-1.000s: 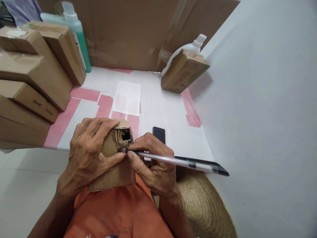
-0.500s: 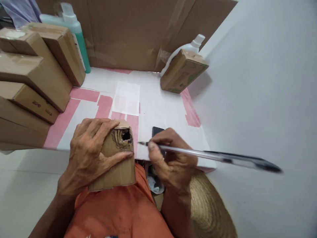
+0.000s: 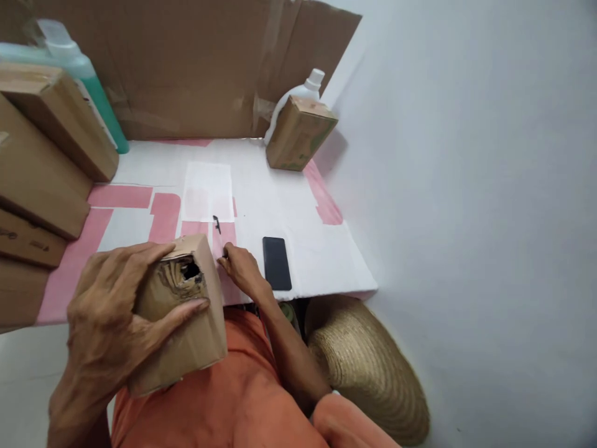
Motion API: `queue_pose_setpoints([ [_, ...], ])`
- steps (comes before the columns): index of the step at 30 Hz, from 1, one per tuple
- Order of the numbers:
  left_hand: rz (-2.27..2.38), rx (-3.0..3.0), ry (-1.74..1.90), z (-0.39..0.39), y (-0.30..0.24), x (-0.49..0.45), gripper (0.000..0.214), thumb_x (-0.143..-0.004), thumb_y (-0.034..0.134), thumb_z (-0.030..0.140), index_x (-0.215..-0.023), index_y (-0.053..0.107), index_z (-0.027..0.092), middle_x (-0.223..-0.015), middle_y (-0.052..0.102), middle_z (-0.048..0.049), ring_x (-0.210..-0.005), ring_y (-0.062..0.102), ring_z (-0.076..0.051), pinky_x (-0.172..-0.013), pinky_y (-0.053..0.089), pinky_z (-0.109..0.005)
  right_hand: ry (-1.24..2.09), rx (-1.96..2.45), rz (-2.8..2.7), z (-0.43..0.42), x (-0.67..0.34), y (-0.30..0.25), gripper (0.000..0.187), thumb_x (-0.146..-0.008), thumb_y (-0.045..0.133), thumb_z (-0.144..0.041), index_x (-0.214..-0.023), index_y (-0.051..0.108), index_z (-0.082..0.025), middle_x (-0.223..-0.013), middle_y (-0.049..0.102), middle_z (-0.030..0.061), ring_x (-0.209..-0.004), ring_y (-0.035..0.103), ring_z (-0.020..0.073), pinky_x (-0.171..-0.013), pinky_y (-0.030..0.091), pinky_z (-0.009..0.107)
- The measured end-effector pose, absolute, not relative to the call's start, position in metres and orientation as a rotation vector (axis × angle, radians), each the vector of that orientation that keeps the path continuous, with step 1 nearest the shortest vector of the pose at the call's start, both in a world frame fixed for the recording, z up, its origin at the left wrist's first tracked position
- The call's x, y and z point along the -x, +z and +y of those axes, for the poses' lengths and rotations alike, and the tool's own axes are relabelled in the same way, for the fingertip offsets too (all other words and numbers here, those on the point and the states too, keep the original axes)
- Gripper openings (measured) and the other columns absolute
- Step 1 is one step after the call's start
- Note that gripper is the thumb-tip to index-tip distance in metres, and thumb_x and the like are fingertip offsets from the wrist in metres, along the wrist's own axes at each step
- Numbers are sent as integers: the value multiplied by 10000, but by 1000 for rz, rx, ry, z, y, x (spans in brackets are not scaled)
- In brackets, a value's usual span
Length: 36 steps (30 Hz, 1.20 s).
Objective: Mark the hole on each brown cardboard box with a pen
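My left hand (image 3: pixel 112 305) grips a small cardboard box (image 3: pixel 186 336) over the orange clothing at my lap, thumb across its face and fingers over its top. Near the upper corner the box has a torn dark hole ringed by black pen scribbles. My right hand (image 3: pixel 242 267) is closed at the table, just right of the box. From its fingertips a clear pen (image 3: pixel 217 228) with a black cap end sticks out toward the white paper sheet (image 3: pixel 208 186); its lower part is hidden by the hand and box.
A black phone (image 3: pixel 277 264) lies right of my hand on the pink-and-white table cover. Cardboard boxes (image 3: pixel 37 168) and a green-liquid bottle (image 3: pixel 96 87) stand left. Another box (image 3: pixel 298 137) leans before a white bottle (image 3: pixel 312 84). A woven straw hat (image 3: pixel 368 367) sits below, beside the wall.
My right hand has gone from holding the pen tip near the box's hole to low over the table, beyond the box. The box has tilted slightly, and the view has shifted right.
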<state>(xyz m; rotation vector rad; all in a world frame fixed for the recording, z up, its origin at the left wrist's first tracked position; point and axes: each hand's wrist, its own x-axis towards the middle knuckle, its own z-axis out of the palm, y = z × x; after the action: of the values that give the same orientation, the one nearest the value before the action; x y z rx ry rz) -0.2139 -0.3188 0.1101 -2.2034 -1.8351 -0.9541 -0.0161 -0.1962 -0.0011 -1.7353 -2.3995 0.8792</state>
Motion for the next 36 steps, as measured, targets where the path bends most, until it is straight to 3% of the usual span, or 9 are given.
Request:
queue_pose_setpoints([
  [4, -1800, 2210, -931, -315, 110, 215, 571, -953, 714, 583, -1438, 613, 299, -1259, 737, -130, -1166, 692, -463, -1024, 540, -699, 861, 1839, -2415, -196, 15, -7, 178, -1087, 599, -238, -1249, 641, -174, -1296, 788, 191, -1151, 771, 310, -883, 530, 355],
  [7, -1756, 2211, -929, -312, 110, 215, 579, -918, 794, 543, -1410, 618, 294, -1222, 758, -138, -1109, 696, -448, -990, 565, -665, 849, 1865, -2418, -197, 14, -9, 191, -1098, 595, -279, -1264, 631, -190, -1287, 790, 173, -1148, 772, 304, -886, 533, 354],
  [18, -1765, 2223, -928, -311, 113, 211, 559, -933, 782, 548, -1399, 582, 313, -1222, 743, -131, -1124, 676, -450, -1005, 553, -652, 792, 1834, -2322, -217, -4, -10, 244, -1118, 630, -400, -1284, 626, -221, -1306, 755, 99, -1133, 743, 243, -928, 531, 319],
  [21, -1746, 2219, -949, -311, 113, 211, 543, -922, 798, 529, -1369, 603, 291, -1199, 747, -147, -1101, 678, -463, -981, 558, -658, 669, 1956, -2208, -227, -27, -10, 326, -1118, 614, -365, -1378, 599, -171, -1429, 670, 171, -1269, 674, 292, -1040, 519, 377],
  [24, -1727, 2222, -957, -310, 112, 213, 536, -926, 791, 526, -1366, 610, 278, -1189, 756, -161, -1088, 683, -469, -968, 563, -666, 507, 2229, -1966, -233, -48, -15, 533, -1028, 741, -416, -1436, 571, -117, -1487, 594, 243, -1383, 582, 383, -1117, 502, 474],
  [27, -1731, 2222, -928, -310, 110, 216, 566, -922, 796, 553, -1391, 587, 314, -1210, 759, -122, -1102, 691, -434, -998, 570, -644, 513, 2435, -1744, -232, -64, -20, 698, -922, 848, -486, -1427, 586, -83, -1486, 581, 277, -1401, 556, 440, -1122, 506, 524],
  [31, -1750, 2221, -914, -313, 109, 217, 575, -922, 802, 555, -1398, 568, 332, -1239, 755, -90, -1140, 700, -406, -1038, 567, -613, 558, 2484, -1621, -223, -88, -23, 749, -933, 810, -534, -1410, 579, -4, -1495, 559, 359, -1412, 553, 491, -1077, 521, 523],
  [33, -1761, 2213, -941, -314, 108, 215, 563, -932, 796, 546, -1398, 577, 320, -1250, 757, -91, -1152, 701, -398, -1045, 566, -602, 629, 2462, -1623, -220, -101, -25, 695, -903, 839, -514, -1344, 620, -23, -1410, 640, 339, -1334, 624, 472, -1024, 536, 488],
  [36, -1722, 2184, -1002, -315, 106, 212, 565, -940, 786, 574, -1378, 615, 261, -1223, 767, -121, -1119, 703, -392, -1020, 562, -576, 741, 2397, -1631, -219, -115, -31, 569, -868, 857, -478, -1239, 659, -96, -1211, 760, 241, -1138, 724, 395, -923, 540, 422],
])
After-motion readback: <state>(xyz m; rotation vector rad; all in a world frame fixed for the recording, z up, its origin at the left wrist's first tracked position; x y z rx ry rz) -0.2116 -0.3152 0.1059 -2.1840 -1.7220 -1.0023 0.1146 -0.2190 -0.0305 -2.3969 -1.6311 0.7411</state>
